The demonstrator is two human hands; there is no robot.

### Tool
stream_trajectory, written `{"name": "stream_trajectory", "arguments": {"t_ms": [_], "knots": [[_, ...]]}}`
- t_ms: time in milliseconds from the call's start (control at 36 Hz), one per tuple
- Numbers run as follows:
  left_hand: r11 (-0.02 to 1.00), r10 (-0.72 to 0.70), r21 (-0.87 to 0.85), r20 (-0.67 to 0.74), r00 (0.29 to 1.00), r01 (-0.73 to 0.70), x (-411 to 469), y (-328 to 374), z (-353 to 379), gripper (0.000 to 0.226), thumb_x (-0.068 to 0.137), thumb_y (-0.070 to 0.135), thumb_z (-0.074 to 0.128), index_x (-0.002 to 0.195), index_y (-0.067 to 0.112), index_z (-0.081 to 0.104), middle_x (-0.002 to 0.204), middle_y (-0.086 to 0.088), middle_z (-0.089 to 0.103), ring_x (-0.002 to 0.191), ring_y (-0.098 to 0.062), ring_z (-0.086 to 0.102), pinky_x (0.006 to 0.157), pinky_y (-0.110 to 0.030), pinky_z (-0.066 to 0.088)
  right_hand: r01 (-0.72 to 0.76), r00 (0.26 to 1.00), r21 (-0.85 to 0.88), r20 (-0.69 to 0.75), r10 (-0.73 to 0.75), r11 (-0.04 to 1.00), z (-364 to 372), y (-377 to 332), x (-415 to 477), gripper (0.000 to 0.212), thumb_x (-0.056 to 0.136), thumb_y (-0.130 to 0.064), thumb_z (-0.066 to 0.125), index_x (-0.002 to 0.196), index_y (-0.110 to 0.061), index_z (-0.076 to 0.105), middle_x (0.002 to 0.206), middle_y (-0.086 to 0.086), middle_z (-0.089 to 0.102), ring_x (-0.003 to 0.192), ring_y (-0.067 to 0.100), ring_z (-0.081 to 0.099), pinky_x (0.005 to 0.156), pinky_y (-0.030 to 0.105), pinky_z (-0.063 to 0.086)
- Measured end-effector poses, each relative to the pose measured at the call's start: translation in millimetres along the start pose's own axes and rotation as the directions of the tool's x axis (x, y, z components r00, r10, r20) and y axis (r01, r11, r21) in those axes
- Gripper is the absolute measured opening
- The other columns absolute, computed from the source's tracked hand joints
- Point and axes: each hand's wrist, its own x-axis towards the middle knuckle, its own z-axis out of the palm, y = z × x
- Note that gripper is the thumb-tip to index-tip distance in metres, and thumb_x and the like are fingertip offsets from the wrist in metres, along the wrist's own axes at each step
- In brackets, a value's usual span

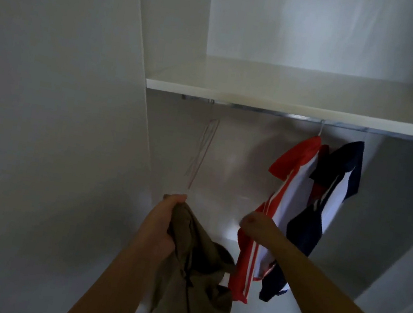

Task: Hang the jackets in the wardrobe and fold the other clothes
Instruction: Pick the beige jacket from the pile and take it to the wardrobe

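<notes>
Under the white wardrobe shelf (301,108), the chrome hanging rail (260,110) runs bare from its left bracket to the hook of the red, white and navy striped jacket (298,197), so there is open room in the left and middle of the compartment. A blurred, thin pale hanger (202,153) crosses that gap near the left side wall (150,132). The hung jacket fills the right part, and its hem drapes down beside the closed right hand (256,225). The shelf's front edge overhangs the rail from above.
</notes>
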Motion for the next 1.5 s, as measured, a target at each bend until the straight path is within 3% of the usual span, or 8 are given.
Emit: {"name": "stream_trajectory", "arguments": {"t_ms": [139, 278, 556, 750, 1111, 1278, 1389, 1500], "knots": [[0.998, 0.05, -0.04, -0.03, 0.998, -0.051, 26, 28, -2, 0.009, 0.091, 0.02, 0.054, 0.087, 0.012, 0.056, 0.083, -0.007, 0.058, 0.072, -0.021, 0.057, 0.072, -0.034, 0.048, -0.037, 0.999, 0.573, 0.013, 0.036, 0.819, 2, -55, 56, 0.027, 0.095, -0.007, 0.054, 0.117, 0.008, 0.058, 0.106, 0.019, 0.063, 0.088, 0.023, 0.061, 0.077, 0.032, 0.053], [0.997, 0.037, -0.056, -0.118, 0.992, -0.044, 49, 45, -4, 0.023, 0.09, 0.017, 0.06, 0.069, 0.007, 0.054, 0.067, -0.008, 0.052, 0.063, -0.022, 0.05, 0.062, -0.032, 0.044, -0.036, 0.999, 0.789, 0.02, 0.032, 0.614, 9, -97, 94, 0.024, 0.093, -0.003, 0.056, 0.113, 0.011, 0.059, 0.093, 0.016, 0.06, 0.087, 0.026, 0.057, 0.094, 0.042, 0.048], [0.996, 0.022, -0.087, -0.156, 0.987, -0.036, 70, 51, -17, 0.022, 0.089, 0.014, 0.059, 0.068, 0.007, 0.055, 0.067, -0.009, 0.051, 0.061, -0.022, 0.049, 0.056, -0.032, 0.041, -0.037, 0.998, 0.809, -0.002, 0.066, 0.586, 40, -127, 156, 0.018, 0.088, -0.006, 0.064, 0.071, -0.005, 0.059, 0.073, 0.011, 0.061, 0.064, 0.019, 0.058, 0.066, 0.032, 0.05], [0.995, -0.011, -0.096, -0.168, 0.986, -0.005, 73, 54, -21, 0.022, 0.088, 0.016, 0.061, 0.068, 0.009, 0.056, 0.066, -0.009, 0.053, 0.06, -0.023, 0.05, 0.053, -0.031, 0.041, 0.074, 0.986, 0.819, -0.147, 0.084, 0.57, 50, -123, 162, 0.019, 0.095, -0.003, 0.047, 0.105, -0.001, 0.063, 0.069, 0.005, 0.053, 0.053, 0.014, 0.046, 0.046, 0.023, 0.039], [0.993, -0.033, -0.117, -0.084, 0.996, 0.023, 71, 47, -14, 0.02, 0.088, 0.019, 0.059, 0.071, 0.008, 0.056, 0.066, -0.009, 0.053, 0.06, -0.024, 0.051, 0.051, -0.03, 0.045, 0.329, 0.896, 0.785, -0.435, 0.088, 0.525, 4, -100, 147, 0.033, 0.094, -0.005, 0.045, 0.075, -0.022, 0.066, 0.066, -0.01, 0.048, 0.058, 0.002, 0.039, 0.057, 0.017, 0.032], [0.992, 0.029, -0.117, -0.06, 0.998, -0.036, 66, 38, -10, 0.027, 0.1, 0.016, 0.042, 0.076, 0.007, 0.052, 0.075, -0.011, 0.05, 0.124, -0.042, 0.046, 0.097, -0.04, 0.04, 0.332, 0.874, 0.735, -0.476, 0.1, 0.591, -18, -72, 126, 0.032, 0.094, -0.01, 0.046, 0.075, -0.027, 0.066, 0.068, -0.009, 0.047, 0.059, 0.004, 0.039, 0.055, 0.019, 0.03], [0.995, 0.036, -0.091, -0.051, 0.998, -0.041, 61, 34, -5, 0.028, 0.099, 0.018, 0.044, 0.109, -0.002, 0.06, 0.086, -0.02, 0.055, 0.101, -0.041, 0.056, 0.089, -0.042, 0.046, 0.297, 0.873, 0.714, -0.473, 0.123, 0.634, -25, -47, 98, 0.025, 0.094, -0.007, 0.045, 0.091, -0.012, 0.07, 0.063, 0.0, 0.047, 0.052, 0.011, 0.04, 0.045, 0.022, 0.033], [0.996, 0.015, -0.09, 0.006, 1.0, -0.014, 58, 31, 0, 0.014, 0.094, 0.018, 0.047, 0.082, 0.012, 0.052, 0.08, -0.006, 0.054, 0.069, -0.02, 0.054, 0.065, -0.029, 0.045, 0.26, 0.896, 0.733, -0.426, 0.126, 0.628, -26, -24, 63, 0.023, 0.094, -0.008, 0.047, 0.096, -0.012, 0.07, 0.057, -0.001, 0.042, 0.038, 0.005, 0.037, 0.038, 0.018, 0.03]]}}
